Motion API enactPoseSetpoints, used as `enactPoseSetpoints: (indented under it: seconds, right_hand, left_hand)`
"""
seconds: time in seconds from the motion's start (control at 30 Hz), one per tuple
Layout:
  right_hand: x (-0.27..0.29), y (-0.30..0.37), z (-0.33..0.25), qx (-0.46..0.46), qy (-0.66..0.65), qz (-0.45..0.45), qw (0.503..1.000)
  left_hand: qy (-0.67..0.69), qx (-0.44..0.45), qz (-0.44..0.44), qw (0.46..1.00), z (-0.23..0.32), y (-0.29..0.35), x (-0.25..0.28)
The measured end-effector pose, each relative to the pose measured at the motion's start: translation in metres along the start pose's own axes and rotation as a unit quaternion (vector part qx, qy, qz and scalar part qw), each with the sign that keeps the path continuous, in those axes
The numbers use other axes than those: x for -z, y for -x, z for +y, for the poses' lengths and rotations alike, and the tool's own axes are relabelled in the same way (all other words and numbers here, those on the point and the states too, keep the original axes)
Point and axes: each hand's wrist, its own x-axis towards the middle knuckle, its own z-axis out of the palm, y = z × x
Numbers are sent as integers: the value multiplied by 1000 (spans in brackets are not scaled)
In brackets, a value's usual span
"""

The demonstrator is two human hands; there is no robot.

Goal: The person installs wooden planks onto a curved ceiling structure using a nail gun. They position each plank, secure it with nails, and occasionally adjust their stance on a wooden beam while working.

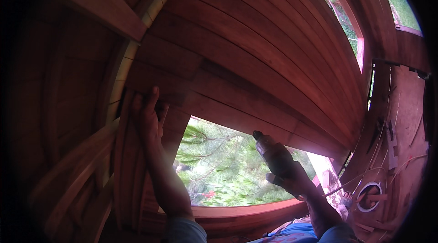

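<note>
My left hand (148, 115) is raised against the reddish-brown wooden planks (228, 44), at the corner beside the window opening. Its fingers are apart, one pointing upward; shadow hides part of the contact, and I see no tool in it. In my right hand (300, 183) is a dark power drill (276, 156), my fingers wrapped round its grip. The drill's black nose tilts up and left, in front of the lower edge of the planks. Whether its tip touches the wood I cannot tell.
Below the planks is an opening (212, 163) onto green branches, with a curved wooden sill (242, 211). Wooden beams (75, 165) stand at left. To the right, a cord (349, 182) and a round white-rimmed container (368, 197) with wood scraps lie on the wooden floor.
</note>
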Motion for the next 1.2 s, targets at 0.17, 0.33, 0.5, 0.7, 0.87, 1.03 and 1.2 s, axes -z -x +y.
enactPoseSetpoints:
  seconds: [0.17,0.33,0.5,0.7,0.87,1.03,1.2]
  right_hand:
    - [3,0,-7,3,2,4,1000]
    - [7,-1,-12,-13,25,-6,1000]
    - [8,-1,-11,-34,30,-2,999]
    - [5,-4,-3,-17,6,8,1000]
    - [8,-4,-14,-33,-13,-2,999]
    - [11,-13,-24,46,33,11,998]
    - [20,-28,-84,56,74,-26,995]
  left_hand:
    - [2,9,-2,1000,1,1,1]
    - [0,-2,-18,1000,-1,0,3]
    - [9,0,-40,999,-4,-5,7]
    - [14,-5,-45,999,0,-2,3]
    - [1,-19,-45,999,1,-1,3]
    - [0,34,75,997,11,12,-18]
    - [-1,50,12,999,3,2,-2]
